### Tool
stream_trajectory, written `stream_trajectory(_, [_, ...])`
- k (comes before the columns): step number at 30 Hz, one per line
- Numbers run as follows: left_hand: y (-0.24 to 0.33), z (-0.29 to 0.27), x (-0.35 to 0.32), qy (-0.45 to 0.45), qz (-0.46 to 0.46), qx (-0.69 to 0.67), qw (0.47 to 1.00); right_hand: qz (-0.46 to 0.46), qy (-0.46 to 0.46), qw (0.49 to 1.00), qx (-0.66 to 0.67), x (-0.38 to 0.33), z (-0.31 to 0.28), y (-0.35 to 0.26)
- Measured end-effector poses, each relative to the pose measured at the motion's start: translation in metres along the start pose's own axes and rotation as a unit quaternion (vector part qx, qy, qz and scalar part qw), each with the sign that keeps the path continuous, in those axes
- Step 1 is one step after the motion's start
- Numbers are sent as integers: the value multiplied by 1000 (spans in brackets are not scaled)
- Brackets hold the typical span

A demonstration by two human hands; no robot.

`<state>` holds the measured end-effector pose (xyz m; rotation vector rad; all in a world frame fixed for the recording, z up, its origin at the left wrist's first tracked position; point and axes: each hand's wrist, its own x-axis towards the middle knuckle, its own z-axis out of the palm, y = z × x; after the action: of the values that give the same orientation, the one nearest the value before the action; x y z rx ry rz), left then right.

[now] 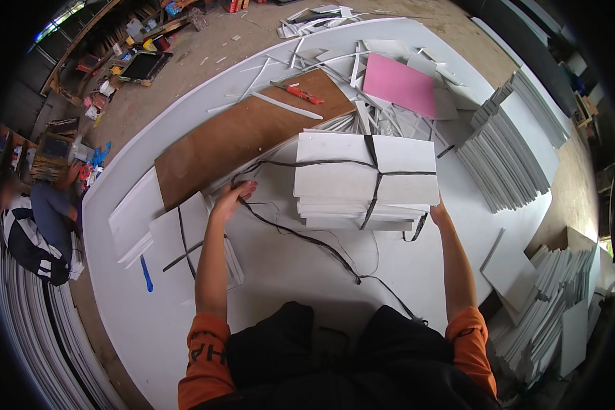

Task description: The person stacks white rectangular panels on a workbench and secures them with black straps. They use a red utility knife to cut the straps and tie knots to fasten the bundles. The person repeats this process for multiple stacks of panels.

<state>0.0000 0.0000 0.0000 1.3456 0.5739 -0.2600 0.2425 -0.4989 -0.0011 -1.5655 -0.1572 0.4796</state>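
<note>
A thick bundle of white sheets stands before me on the white table. Black strap crosses over its top, and a long tail runs left, loops round and trails back toward the table's near edge. To the left of the bundle, my left hand is closed on the loop of that strap. At the bundle's right side is my right hand, its fingers mostly hidden behind the sheets. Beside my left forearm lies another stack of white sheets with black strap crossed over it.
A brown board carries a red-handled cutter. White offcuts and a pink sheet lie at the back. Grey-white sheet stacks stand at the right. A blue tool lies left. Another person sits at the far left.
</note>
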Motion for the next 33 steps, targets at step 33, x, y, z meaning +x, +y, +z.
stream_trajectory(33, [-10,142,52,283,297,-41,911,45,73,992,92,6,-9,9])
